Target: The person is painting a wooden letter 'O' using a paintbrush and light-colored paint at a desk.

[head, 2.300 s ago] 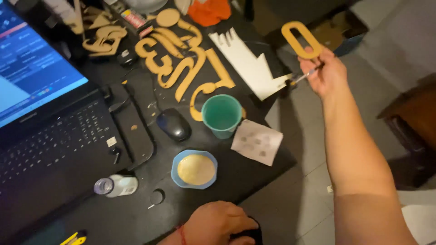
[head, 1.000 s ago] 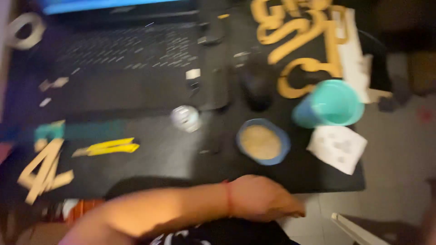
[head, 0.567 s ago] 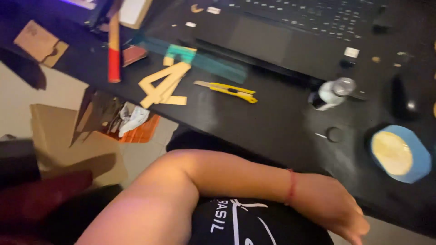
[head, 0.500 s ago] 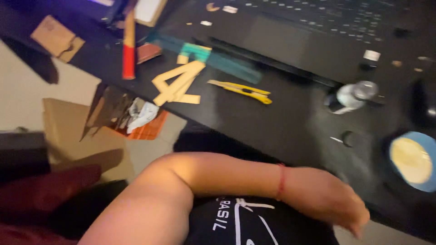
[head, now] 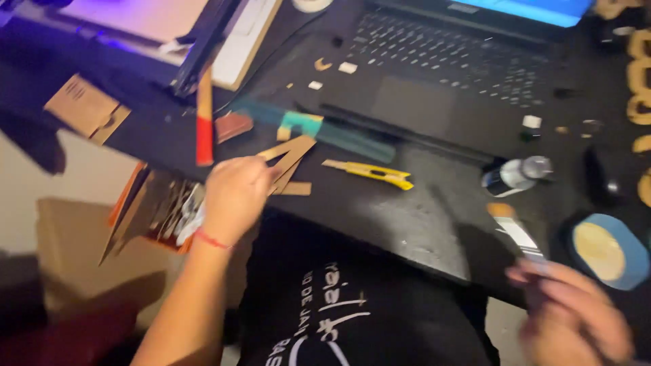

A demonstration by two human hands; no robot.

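Observation:
My left hand [head: 234, 196] grips the lower end of a flat, digit-shaped wooden cutout [head: 293, 154] at the near left edge of the black desk [head: 407, 217]. My right hand [head: 576, 318], blurred at the lower right, holds a flat paintbrush [head: 517, 230] whose bristles point up over the desk's front edge. Just right of the brush sits a blue bowl [head: 634, 261] of tan paint. A yellow utility knife [head: 369, 173] lies between my hands.
An open laptop [head: 447, 74] fills the back of the desk. In front of it lie a small capped bottle [head: 515, 176] and a dark mouse [head: 603, 179]. More wooden cutouts [head: 637, 74] lie at the right edge. At the left are a red-handled tool [head: 203, 129] and a cardboard piece [head: 85, 108].
The view swung left and back. My left hand rose from the desk's edge and took hold of the wooden cutout. My right hand came in with the paintbrush.

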